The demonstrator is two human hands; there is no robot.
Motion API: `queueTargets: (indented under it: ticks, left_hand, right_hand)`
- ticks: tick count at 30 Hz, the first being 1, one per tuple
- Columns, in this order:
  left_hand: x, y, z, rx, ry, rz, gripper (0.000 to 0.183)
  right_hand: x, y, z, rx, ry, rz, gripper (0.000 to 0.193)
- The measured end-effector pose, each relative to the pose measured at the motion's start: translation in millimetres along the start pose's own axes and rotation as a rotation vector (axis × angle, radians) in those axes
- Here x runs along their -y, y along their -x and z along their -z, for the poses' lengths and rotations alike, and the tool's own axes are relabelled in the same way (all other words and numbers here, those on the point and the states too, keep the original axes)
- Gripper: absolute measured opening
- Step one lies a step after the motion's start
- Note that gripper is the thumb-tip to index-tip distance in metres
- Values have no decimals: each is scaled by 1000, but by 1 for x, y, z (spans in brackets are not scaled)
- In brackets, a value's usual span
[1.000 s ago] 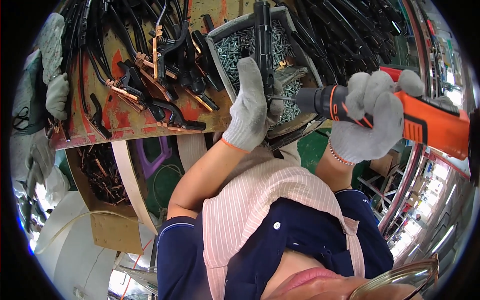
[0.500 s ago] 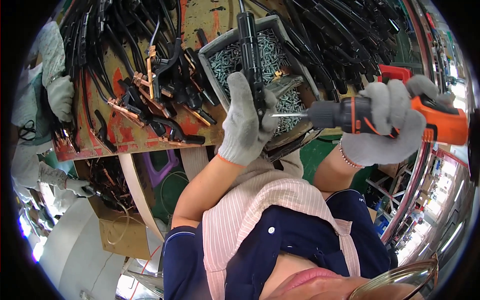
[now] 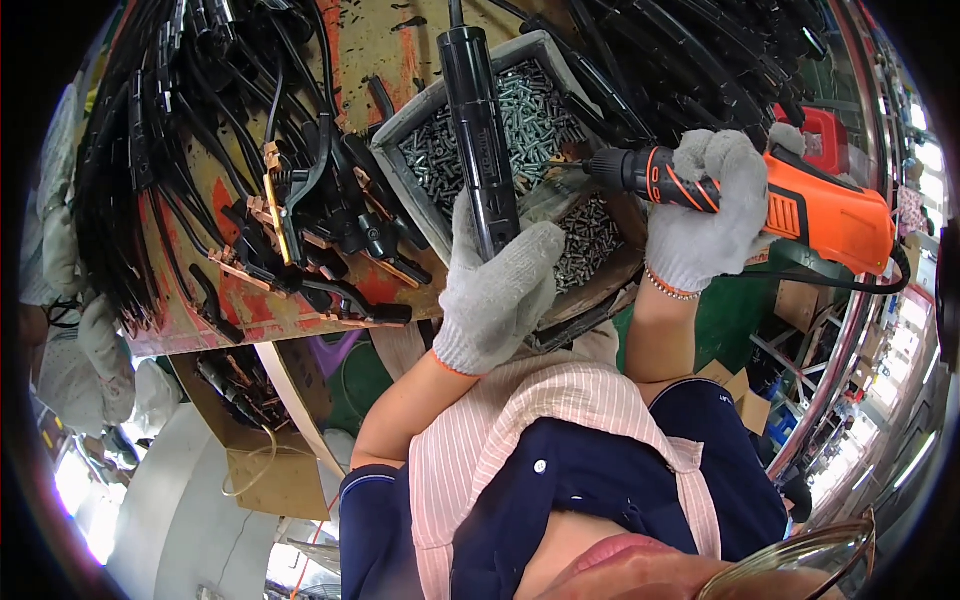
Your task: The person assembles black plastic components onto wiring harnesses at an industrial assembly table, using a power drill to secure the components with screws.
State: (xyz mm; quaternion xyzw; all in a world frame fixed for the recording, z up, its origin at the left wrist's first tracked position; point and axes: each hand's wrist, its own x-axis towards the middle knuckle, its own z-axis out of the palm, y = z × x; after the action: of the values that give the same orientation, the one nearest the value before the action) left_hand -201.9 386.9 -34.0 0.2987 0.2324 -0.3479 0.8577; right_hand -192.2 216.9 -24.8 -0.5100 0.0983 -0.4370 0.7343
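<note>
My left hand (image 3: 500,295), in a grey knit glove, is closed around the lower end of a black tubular handle (image 3: 468,100). A cable runs out of the handle's top, and its lower end is hidden by my fingers. In my right hand (image 3: 708,220), also gloved, is an orange and black power screwdriver (image 3: 832,215) pointing left. Its bit lies over the screw bin (image 3: 395,150), right of the handle. Whether the tip touches the screws (image 3: 530,115) or carries one, I cannot make out.
Black cables with copper-jawed clamps (image 3: 272,205) cover the left of the worn table (image 3: 235,185). More black handles (image 3: 680,70) are heaped at the back right, near a red container (image 3: 825,140). A co-worker's gloved hand (image 3: 105,340) shows at far left; below is a cardboard box (image 3: 275,480).
My right hand has drawn the screwdriver back from the handle's lower end to over the screws. My left hand has turned, and the handle's upper end has shifted left.
</note>
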Motion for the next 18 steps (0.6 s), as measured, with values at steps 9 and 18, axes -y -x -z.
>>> queueTargets:
  ticks: [9, 18]
  left_hand:
    - [4, -5, -7, -89, -174, -2, 76]
    - [16, -15, -5, 19, -214, -136, 67]
  right_hand:
    - [11, -6, -5, 22, 113, 59, 20]
    - [55, -29, -3, 134, -258, 77, 32]
